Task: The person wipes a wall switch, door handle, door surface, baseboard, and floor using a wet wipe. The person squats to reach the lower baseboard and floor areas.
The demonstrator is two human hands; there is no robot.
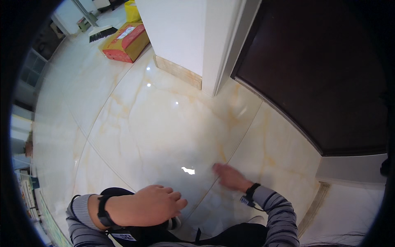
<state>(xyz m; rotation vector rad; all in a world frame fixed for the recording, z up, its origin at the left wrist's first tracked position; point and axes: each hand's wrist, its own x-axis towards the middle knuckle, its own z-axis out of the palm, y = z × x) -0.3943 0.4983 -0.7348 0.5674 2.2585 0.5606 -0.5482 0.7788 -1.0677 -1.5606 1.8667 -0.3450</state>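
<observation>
My left hand (pixel 158 204) hangs low in front of my body, its back turned up. Its fingers are loosely bent and slightly apart, and nothing shows in them; the palm is hidden. A black wrist strap (pixel 103 210) sits between it and the grey ribbed cuff. Farther right, my right hand (pixel 230 177) is over the floor tiles, smeared by motion, so its fingers do not show clearly. Another black strap (pixel 253 190) with a small tag goes around that wrist. Neither hand visibly touches an object.
Glossy cream marbled tiles (pixel 164 123) cover the floor. A white wall corner (pixel 177 37) stands ahead, with a dark door panel (pixel 317 78) to its right. A red and yellow carton (pixel 127 43), a yellow bag (pixel 132 11) and a broom (pixel 102 33) are far left. Cluttered shelves (pixel 29 185) line the left edge.
</observation>
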